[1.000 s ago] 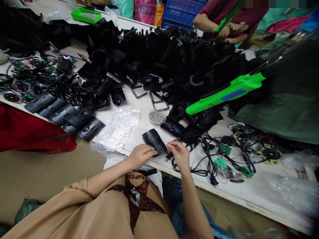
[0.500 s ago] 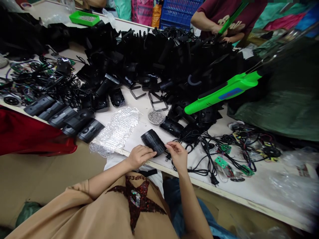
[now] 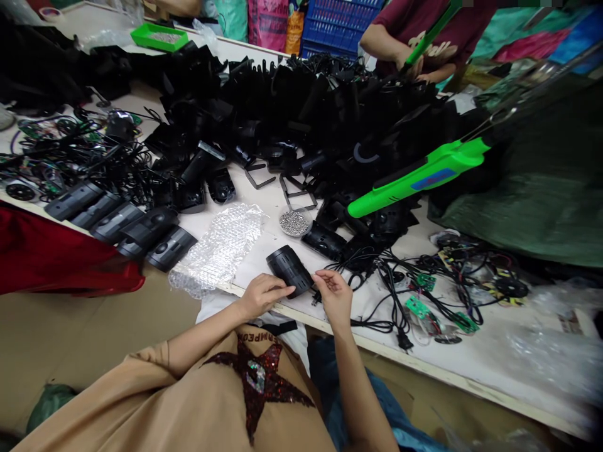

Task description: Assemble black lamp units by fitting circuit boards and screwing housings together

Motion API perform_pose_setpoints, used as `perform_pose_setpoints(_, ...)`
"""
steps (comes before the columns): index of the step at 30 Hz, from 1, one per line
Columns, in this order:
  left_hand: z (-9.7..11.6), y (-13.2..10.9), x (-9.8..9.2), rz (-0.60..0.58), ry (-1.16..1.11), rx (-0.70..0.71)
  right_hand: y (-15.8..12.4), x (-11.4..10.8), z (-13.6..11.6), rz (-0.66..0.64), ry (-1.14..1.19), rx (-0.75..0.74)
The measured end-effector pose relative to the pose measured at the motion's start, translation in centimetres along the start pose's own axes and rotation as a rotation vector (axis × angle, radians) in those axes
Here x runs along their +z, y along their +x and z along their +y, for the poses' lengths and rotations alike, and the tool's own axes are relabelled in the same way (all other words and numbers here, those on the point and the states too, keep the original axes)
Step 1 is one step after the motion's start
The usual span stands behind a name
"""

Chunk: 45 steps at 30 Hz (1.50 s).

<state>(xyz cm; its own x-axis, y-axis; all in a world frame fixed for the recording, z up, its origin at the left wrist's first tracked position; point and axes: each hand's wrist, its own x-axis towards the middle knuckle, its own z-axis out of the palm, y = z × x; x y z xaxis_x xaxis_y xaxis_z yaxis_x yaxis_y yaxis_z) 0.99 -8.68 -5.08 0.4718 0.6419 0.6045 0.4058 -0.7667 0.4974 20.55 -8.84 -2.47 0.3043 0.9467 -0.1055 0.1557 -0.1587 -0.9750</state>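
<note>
A black ribbed plastic housing [image 3: 289, 270] lies on the white table edge in front of me, its near end against my left hand [image 3: 262, 296]. The fingers of that hand curl onto the housing and hold it. My right hand [image 3: 335, 296] is just to its right, fingertips pinched together close to the housing's end. A small black plug [image 3: 316, 297] on a thin black cable sits below those fingertips. The cable's path inside the pinch is hard to see.
Bubble wrap [image 3: 219, 248] and a dish of steel balls [image 3: 294, 223] lie nearby. Black housings crowd the table, with tangled cables and green circuit boards [image 3: 418, 307] at right. A green glue gun [image 3: 417, 174] lies on the pile. A co-worker [image 3: 414, 37] stands across the table.
The whole scene has drifted slightly as my head shifted. Both hands and the housing stay in nearly the same place.
</note>
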Motion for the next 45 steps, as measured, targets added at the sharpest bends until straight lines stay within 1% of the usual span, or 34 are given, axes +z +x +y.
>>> perform_pose_setpoints(6,0.1,0.1,0.2,0.016,-0.041,-0.008,0.0,0.2,-0.1,0.013,0.017,0.002)
perform_pose_setpoints(10,0.4,0.4,0.4,0.056,-0.048,-0.036,-0.2,0.3,-0.1,0.033,0.026,0.003)
perform_pose_setpoints(14,0.5,0.9,0.4,0.069,-0.078,-0.126,-0.4,0.4,0.1,0.056,0.033,0.003)
perform_pose_setpoints(17,0.5,1.2,0.4,0.065,-0.144,-0.197,-0.5,0.5,0.3,0.082,0.04,0.001)
perform_pose_setpoints(21,0.3,1.0,0.2,0.075,-0.227,-0.301,-0.7,0.4,0.4,0.104,0.054,-0.002)
perform_pose_setpoints(25,0.3,0.6,-0.5,0.099,-0.192,-0.384,-0.7,0.1,0.3,0.101,0.052,-0.004)
perform_pose_setpoints(27,0.0,0.9,-1.2,0.045,-0.13,-0.382,-0.6,0.0,0.4,0.091,0.046,-0.006)
perform_pose_setpoints(29,-0.5,1.5,-2.1,-0.076,-0.059,-0.323,-0.5,-0.1,0.4,0.072,0.037,-0.01)
perform_pose_setpoints(32,-1.4,3.2,-3.4,-0.295,0.051,-0.188,-0.1,-0.2,0.4,0.041,0.022,-0.013)
perform_pose_setpoints(34,-1.9,4.4,-3.8,-0.401,0.102,-0.143,0.3,-0.3,0.5,0.03,0.018,-0.011)
perform_pose_setpoints(36,-2.1,5.5,-4.0,-0.477,0.124,-0.129,0.8,-0.3,0.5,0.029,0.019,-0.009)
perform_pose_setpoints(40,-2.1,6.7,-4.0,-0.563,0.114,-0.107,1.8,0.0,0.5,0.019,0.012,-0.007)
perform_pose_setpoints(45,-2.0,6.8,-4.1,-0.558,0.072,-0.092,2.7,0.9,0.4,-0.039,-0.003,0.026)
